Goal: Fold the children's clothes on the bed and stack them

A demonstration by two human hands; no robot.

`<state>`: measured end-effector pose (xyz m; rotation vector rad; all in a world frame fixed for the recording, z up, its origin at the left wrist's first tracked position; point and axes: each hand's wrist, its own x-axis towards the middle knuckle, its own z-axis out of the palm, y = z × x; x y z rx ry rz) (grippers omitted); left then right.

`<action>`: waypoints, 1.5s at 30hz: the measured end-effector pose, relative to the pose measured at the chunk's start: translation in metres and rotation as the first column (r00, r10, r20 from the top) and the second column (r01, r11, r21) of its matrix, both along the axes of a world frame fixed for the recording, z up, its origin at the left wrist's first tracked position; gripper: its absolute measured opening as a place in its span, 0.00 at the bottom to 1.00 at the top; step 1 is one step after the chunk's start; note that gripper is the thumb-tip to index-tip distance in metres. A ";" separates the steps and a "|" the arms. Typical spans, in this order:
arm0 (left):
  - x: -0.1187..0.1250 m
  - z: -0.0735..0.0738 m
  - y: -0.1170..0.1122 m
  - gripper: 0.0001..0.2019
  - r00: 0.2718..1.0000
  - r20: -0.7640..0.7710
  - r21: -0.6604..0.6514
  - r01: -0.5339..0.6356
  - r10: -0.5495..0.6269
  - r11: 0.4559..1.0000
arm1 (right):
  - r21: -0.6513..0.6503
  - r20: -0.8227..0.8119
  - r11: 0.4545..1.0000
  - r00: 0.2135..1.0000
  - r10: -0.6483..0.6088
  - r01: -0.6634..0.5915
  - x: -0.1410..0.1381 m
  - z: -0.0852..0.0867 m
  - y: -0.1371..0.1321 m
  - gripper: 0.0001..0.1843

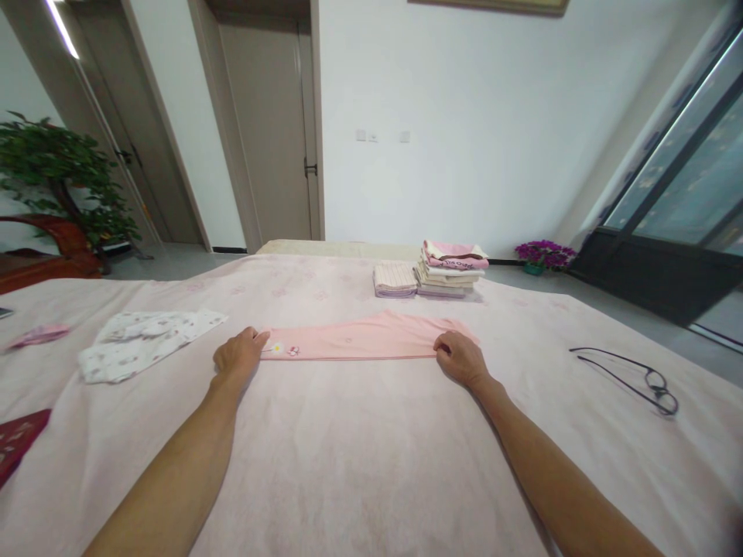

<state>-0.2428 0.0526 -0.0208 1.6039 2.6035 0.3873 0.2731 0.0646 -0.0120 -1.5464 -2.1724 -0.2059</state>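
Observation:
A pair of pink trousers (354,340), folded lengthwise, lies stretched from side to side on the pale pink bedspread (348,456). Small flower prints mark its left end. My left hand (239,352) pinches that narrow end between thumb and fingers. At the wider right end, my right hand (460,356) has its fingers curled onto the cloth's lower edge. Just beyond the trousers stands a stack of folded clothes (450,271), with a striped folded garment (395,279) beside it on the left.
White printed clothing (145,340) lies loosely to the left, near a small pink cloth (40,336). A dark red item (22,441) sits at the left edge. Eyeglasses (655,383) rest on the right. Purple flowers (544,254) stand on the floor by the wall.

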 end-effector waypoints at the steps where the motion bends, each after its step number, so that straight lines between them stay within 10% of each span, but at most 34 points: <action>1: 0.000 0.000 0.000 0.28 1.000 0.002 0.001 -0.004 0.004 1.000 | 0.029 0.001 0.999 1.000 -0.029 0.029 0.000 0.001 -0.001 0.08; 7: 0.000 0.004 0.000 0.30 1.000 0.014 -0.007 0.000 0.000 1.000 | 0.181 0.042 0.951 0.964 -0.262 0.251 0.005 -0.003 0.002 0.19; 11: 0.001 0.007 0.000 0.32 1.000 0.024 -0.029 0.002 -0.001 1.000 | 0.062 0.175 0.926 0.909 -0.377 0.372 0.010 -0.018 0.014 0.27; 28: -0.001 0.012 -0.003 0.27 0.998 0.027 -0.066 0.058 -0.056 0.996 | -0.138 0.235 0.888 0.885 -0.401 0.439 0.013 -0.026 0.022 0.30; 37: 0.010 0.007 -0.006 0.16 0.973 0.192 0.170 0.097 -0.129 0.981 | -0.116 0.218 0.892 0.887 -0.407 0.437 0.013 -0.023 0.020 0.28; 45: 0.046 -0.012 -0.003 0.19 0.827 0.357 0.504 0.221 -0.434 0.835 | -0.072 0.215 0.903 0.890 -0.401 0.424 0.014 -0.024 0.020 0.27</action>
